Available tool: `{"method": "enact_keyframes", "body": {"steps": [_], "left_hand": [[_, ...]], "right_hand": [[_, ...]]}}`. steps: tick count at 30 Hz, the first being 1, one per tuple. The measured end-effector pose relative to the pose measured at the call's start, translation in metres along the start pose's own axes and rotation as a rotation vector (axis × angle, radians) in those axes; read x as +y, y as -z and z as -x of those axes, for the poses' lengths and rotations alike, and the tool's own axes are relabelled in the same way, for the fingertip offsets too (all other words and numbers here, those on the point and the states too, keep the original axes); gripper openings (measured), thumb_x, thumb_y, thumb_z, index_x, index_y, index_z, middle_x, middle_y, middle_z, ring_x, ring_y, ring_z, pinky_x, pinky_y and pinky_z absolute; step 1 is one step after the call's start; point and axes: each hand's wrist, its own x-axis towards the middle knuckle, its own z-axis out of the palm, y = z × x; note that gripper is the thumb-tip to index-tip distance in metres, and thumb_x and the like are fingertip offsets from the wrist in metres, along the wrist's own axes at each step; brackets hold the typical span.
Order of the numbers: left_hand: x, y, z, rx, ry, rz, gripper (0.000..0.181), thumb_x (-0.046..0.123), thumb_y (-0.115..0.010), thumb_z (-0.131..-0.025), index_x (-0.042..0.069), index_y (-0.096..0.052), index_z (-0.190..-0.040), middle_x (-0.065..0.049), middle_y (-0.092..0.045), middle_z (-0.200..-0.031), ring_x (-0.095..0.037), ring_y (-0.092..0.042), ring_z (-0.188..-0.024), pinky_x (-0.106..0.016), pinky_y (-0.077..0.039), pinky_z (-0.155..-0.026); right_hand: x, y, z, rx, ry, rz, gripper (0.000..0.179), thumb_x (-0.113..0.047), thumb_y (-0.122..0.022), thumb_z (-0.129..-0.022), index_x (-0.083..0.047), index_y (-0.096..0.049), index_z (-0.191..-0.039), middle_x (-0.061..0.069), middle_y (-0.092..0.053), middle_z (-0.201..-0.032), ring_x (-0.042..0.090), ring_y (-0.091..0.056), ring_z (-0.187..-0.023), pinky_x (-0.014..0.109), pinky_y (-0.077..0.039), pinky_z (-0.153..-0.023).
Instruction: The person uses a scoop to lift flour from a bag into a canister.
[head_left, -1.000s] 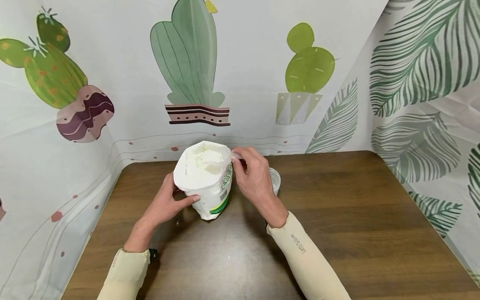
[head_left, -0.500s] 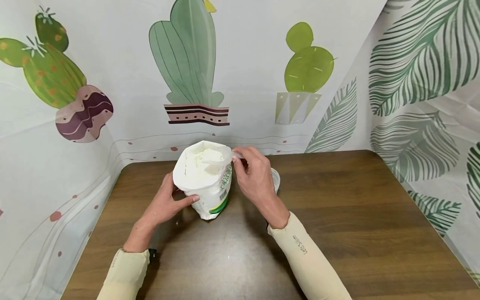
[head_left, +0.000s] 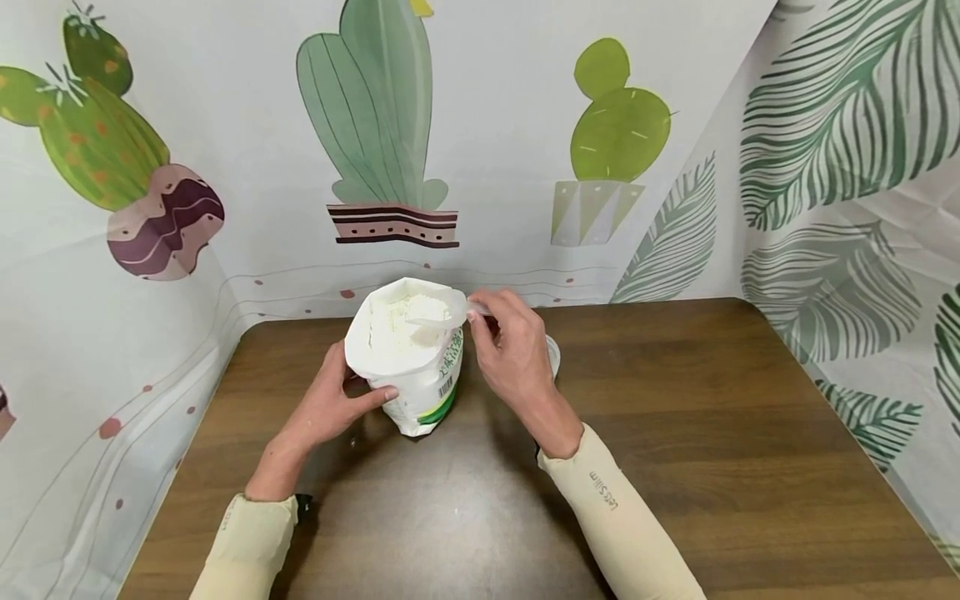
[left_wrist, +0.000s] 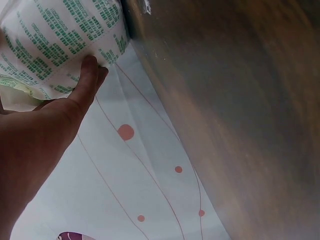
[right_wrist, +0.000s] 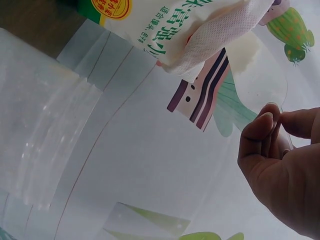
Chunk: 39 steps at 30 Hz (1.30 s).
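An opened white bag of flour (head_left: 416, 396), printed in green, stands on the table with its mouth up. White flour (head_left: 390, 333) shows inside. My left hand (head_left: 330, 400) grips the bag from the left, thumb across its front; in the left wrist view fingers press the bag's printed side (left_wrist: 60, 40). At the right rim, my right hand (head_left: 513, 350) pinches the handle of a translucent plastic scoop (head_left: 453, 307), whose bowl is over the bag's mouth. In the right wrist view some flour lies in the scoop's bowl (right_wrist: 265, 82).
Just behind my right hand stands a clear plastic container (head_left: 553, 357), mostly hidden in the head view; its ridged wall (right_wrist: 45, 125) shows in the right wrist view. The brown wooden table (head_left: 712, 433) backs onto a cactus-printed cloth (head_left: 510, 167).
The scoop and my right hand have shifted very slightly to the right. My left hand keeps its grip on the bag. The head view has tilted a little.
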Motion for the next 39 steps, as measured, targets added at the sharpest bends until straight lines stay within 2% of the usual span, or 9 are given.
{"method": "enact_keyframes", "body": {"steps": [4,10,19,25,29,39], "left_hand": [[0.0,0.001,-0.002,0.001,-0.004,0.0,0.081,0.018,-0.09,-0.088,0.02,-0.043,-0.154,-0.004,-0.048,-0.141,-0.02,-0.052,-0.124,-0.034,-0.056,-0.096],[0.0,0.001,0.0,0.003,0.019,-0.023,0.086,0.02,-0.09,-0.088,0.02,-0.039,-0.156,-0.005,-0.044,-0.144,-0.018,-0.046,-0.127,-0.042,-0.055,-0.098],[0.0,0.001,0.0,0.003,0.022,-0.02,0.084,0.021,-0.09,-0.089,0.021,-0.04,-0.156,-0.005,-0.044,-0.144,-0.019,-0.049,-0.127,-0.031,-0.055,-0.097],[-0.001,0.0,0.0,0.001,0.012,-0.014,0.082,0.019,-0.09,-0.088,0.021,-0.042,-0.154,-0.005,-0.046,-0.143,-0.019,-0.05,-0.125,-0.032,-0.055,-0.096],[-0.002,-0.001,0.0,-0.001,0.001,0.006,0.079,0.018,-0.09,-0.088,0.02,-0.044,-0.153,-0.004,-0.048,-0.141,-0.02,-0.053,-0.123,-0.033,-0.056,-0.095],[-0.001,0.0,0.0,-0.002,0.025,0.003,0.083,0.02,-0.09,-0.088,0.02,-0.041,-0.156,-0.006,-0.044,-0.144,-0.02,-0.052,-0.125,-0.033,-0.056,-0.097]], "right_hand": [[-0.001,0.002,-0.001,0.003,0.002,0.004,0.013,-0.002,-0.068,-0.102,0.002,-0.076,-0.111,0.012,-0.07,-0.097,0.018,-0.061,-0.076,0.03,-0.055,-0.066],[-0.003,0.004,0.0,0.006,-0.001,-0.002,0.013,-0.001,-0.068,-0.102,0.002,-0.076,-0.111,0.012,-0.07,-0.096,0.019,-0.062,-0.076,0.032,-0.056,-0.067],[-0.004,0.008,0.0,0.018,-0.002,-0.013,0.013,-0.003,-0.068,-0.102,0.003,-0.076,-0.11,0.012,-0.07,-0.096,0.018,-0.061,-0.076,0.033,-0.056,-0.066],[-0.003,0.01,0.002,0.017,-0.012,-0.006,0.013,-0.003,-0.069,-0.102,0.003,-0.076,-0.11,0.011,-0.07,-0.096,0.017,-0.061,-0.076,0.029,-0.055,-0.066],[-0.003,0.012,0.003,0.017,-0.011,-0.021,0.013,-0.003,-0.069,-0.102,0.003,-0.076,-0.111,0.011,-0.069,-0.096,0.017,-0.06,-0.076,0.034,-0.056,-0.065],[0.0,0.018,0.005,0.023,-0.011,-0.02,0.014,-0.003,-0.068,-0.102,0.003,-0.076,-0.112,0.011,-0.069,-0.097,0.017,-0.061,-0.078,0.032,-0.056,-0.068]]}}
